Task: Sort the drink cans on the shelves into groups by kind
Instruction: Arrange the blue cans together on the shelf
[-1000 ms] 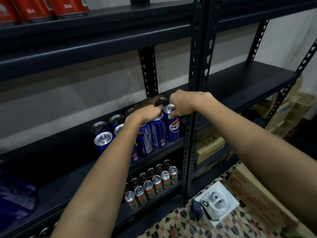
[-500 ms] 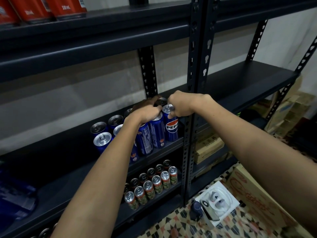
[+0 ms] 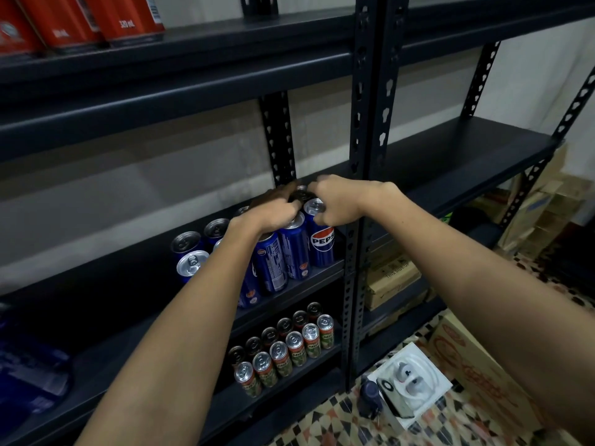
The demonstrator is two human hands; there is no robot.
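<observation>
Several tall blue Pepsi cans stand in rows on the middle shelf, just left of the black upright post. My left hand lies over the tops of the cans, its fingers curled down onto a back-row can in shadow. Fingers and thumb of my right hand curl round the rim of the rightmost Pepsi can, whose logo faces out. Two more blue cans stand apart further left.
Red cans stand on the top shelf at the left. Small green-labelled cans fill two rows on the shelf below. A blue plastic pack lies lower left. Cardboard boxes and a white box sit at the right.
Both hands stay on the can tops with almost no movement. The rightmost Pepsi can has turned slightly, showing more of its logo.
</observation>
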